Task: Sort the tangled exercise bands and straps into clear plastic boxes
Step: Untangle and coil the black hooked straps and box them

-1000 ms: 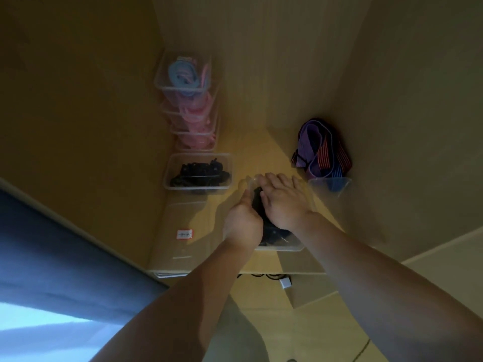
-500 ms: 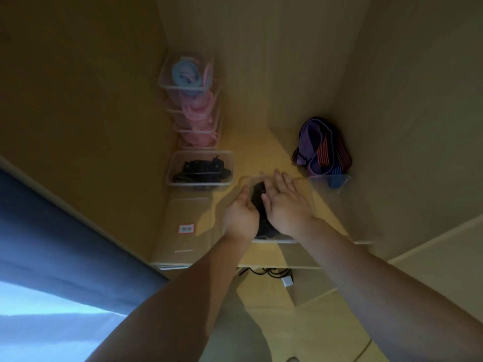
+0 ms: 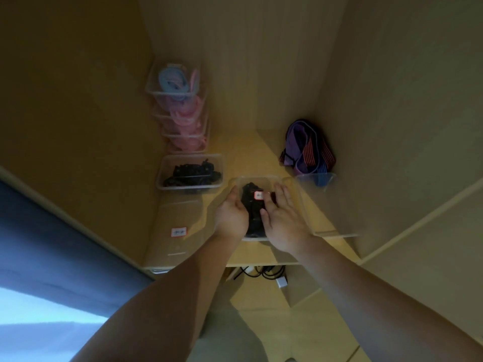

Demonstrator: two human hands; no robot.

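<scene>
In the upper left of the frame a stack of clear boxes (image 3: 177,111) holds pink and pale blue bands. Below it an open box (image 3: 190,175) carries a heap of black straps, and at lower left a flat clear box (image 3: 170,231) with a red-edged label lies on the shelf (image 3: 243,150). At centre sits the box in hand (image 3: 261,178), with dark straps (image 3: 252,205) inside and what looks like a lid bearing a small label (image 3: 259,195). The left hand (image 3: 231,215) rests against its left side, grip loose, fingers relaxed and closed on nothing. The right hand (image 3: 282,218) lies on top, fingers straight, pressing rather than holding. The step appears to be seating the lid on this sorted box. Toward the right, purple and striped bands (image 3: 305,145) are heaped over another clear box (image 3: 316,178), just beside the centre one. They are probably next, which calls for lifting them out, teasing the loops apart, and choosing a box for each kind. Whether that heap is truly knotted cannot be told.
</scene>
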